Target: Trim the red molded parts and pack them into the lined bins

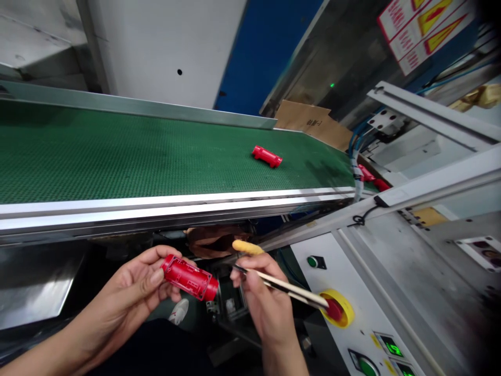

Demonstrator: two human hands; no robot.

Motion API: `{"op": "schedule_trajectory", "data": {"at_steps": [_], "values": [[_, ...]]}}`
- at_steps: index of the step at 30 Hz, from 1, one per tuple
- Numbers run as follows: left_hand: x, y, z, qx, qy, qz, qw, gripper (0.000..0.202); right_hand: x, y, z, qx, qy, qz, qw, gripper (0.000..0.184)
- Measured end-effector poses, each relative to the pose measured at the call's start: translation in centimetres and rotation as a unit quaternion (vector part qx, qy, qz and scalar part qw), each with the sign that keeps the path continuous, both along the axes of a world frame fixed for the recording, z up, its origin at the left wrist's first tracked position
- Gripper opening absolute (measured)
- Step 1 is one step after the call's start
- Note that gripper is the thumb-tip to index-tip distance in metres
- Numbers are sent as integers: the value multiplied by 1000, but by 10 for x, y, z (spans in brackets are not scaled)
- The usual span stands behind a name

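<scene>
My left hand [129, 292] grips a red plastic cylindrical part [190, 278] between thumb and fingers, low in the view. My right hand [266, 295] pinches a slim, pale tweezer-like tool [289, 287], whose dark tip points at the red part without touching it. Its far end lies over a red emergency-stop button [334, 309]. A yellow rounded piece [247, 247] sits just above my right hand, and I cannot tell what it is attached to. On the green conveyor belt [117, 151] lies a second red part [266, 156]. A third red part [371, 177] shows partly hidden at the belt's far end.
A metal rail [156, 216] runs along the belt's near side above my hands. At right stands a white control panel [324, 271] with a green button [312, 262] and digital displays [392, 345]. Blue cables [356, 151] and cardboard [309, 122] lie beyond the belt.
</scene>
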State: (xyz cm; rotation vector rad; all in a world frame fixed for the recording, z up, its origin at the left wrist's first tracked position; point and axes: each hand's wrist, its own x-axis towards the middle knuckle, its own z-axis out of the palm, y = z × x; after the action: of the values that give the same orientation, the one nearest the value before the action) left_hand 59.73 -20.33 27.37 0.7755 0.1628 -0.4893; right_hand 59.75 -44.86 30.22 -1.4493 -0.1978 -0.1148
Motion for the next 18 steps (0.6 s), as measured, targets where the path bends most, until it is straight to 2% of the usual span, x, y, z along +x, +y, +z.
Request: {"op": "schedule_trajectory", "data": {"at_steps": [2,3,4,6,8,9,11,12,13,14,16,18], "values": [[1,0,1,41,-30,30,998,29,-3,-2,4,-155,2,-38,987,11],[1,1,1,61,-47,45,996,28,-5,1,4,-195,23,-31,980,14],[1,1,1,78,-65,53,993,30,-8,6,4,-199,56,-9,978,19],[-1,1,0,115,-98,45,987,40,-11,19,-1,-143,141,49,978,30],[-2,2,-1,177,-136,25,974,46,-12,31,-5,-93,178,84,976,36],[-3,2,-1,218,-157,21,963,44,-11,34,-5,-106,158,83,978,34],[-4,2,0,293,-191,36,936,35,-11,35,-3,-201,49,36,978,20],[-5,2,0,320,-202,45,925,33,-11,32,0,-253,-17,8,967,12],[-5,2,1,338,-207,51,917,33,-12,29,3,-291,-76,-10,954,13],[-6,2,2,349,-208,56,912,34,-13,26,6,-308,-121,-12,944,23],[-7,1,1,357,-212,58,908,33,-17,21,11,-307,-173,27,935,42],[-8,0,0,357,-222,62,905,31,-18,19,13,-306,-203,71,927,49]]}}
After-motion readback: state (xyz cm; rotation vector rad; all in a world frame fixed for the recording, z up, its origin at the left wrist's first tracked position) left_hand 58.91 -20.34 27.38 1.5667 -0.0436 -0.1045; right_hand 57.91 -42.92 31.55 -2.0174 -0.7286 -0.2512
